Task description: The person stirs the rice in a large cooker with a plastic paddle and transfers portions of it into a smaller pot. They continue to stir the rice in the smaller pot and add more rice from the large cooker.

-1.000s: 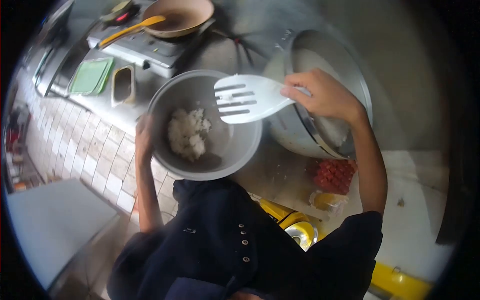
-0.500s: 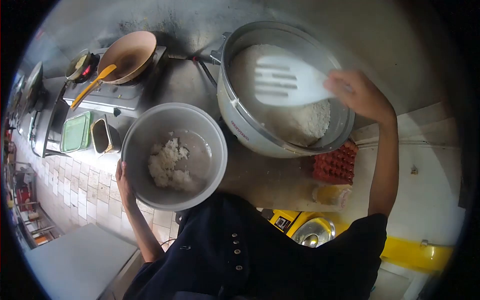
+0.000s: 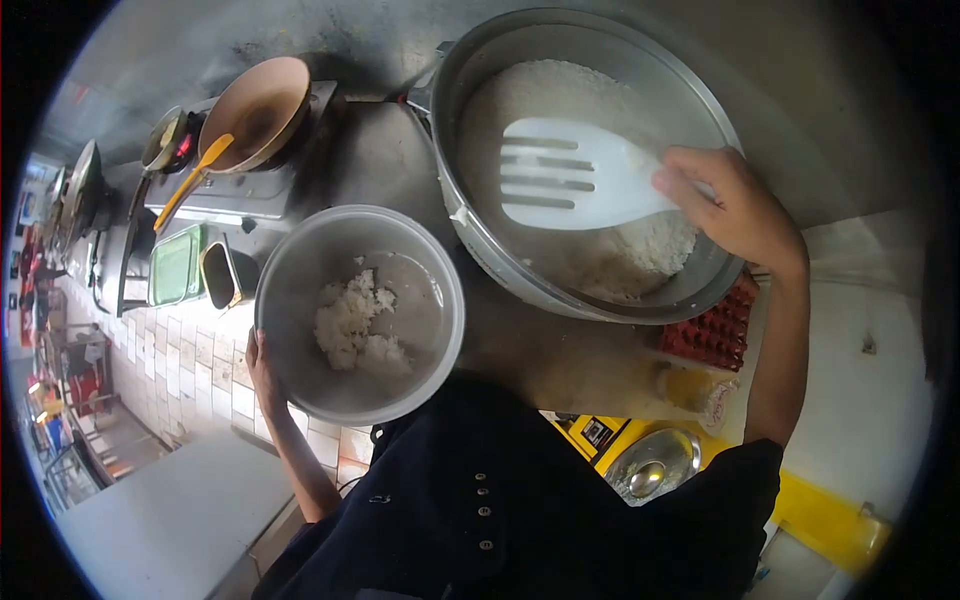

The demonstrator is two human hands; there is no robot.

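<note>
My right hand (image 3: 735, 205) grips the handle of a white slotted spatula (image 3: 625, 180), held flat above the large rice cooker (image 3: 492, 262). Below it, white rice (image 3: 560, 85) covers much of the cooker's inside, with a hollow toward the near side. My left hand (image 3: 265, 378) holds the left side of a round grey metal pot (image 3: 290, 290), its fingers partly hidden behind the pot wall. A clump of cooked rice (image 3: 352, 325) lies in the pot. The spatula's slots show no rice clump on its blade.
A gas stove (image 3: 225, 195) at upper left carries a tan wok (image 3: 285, 110) with an orange spatula (image 3: 205, 160). Beside it are a green container (image 3: 177, 265) and a square tin (image 3: 228, 272). Red egg trays (image 3: 715, 325) sit right of the cooker, near a metal bowl (image 3: 655, 465).
The view has shifted, so the cooker appears larger and higher. My right hand still holds the spatula over the cooker, and my left hand stays on the pot.
</note>
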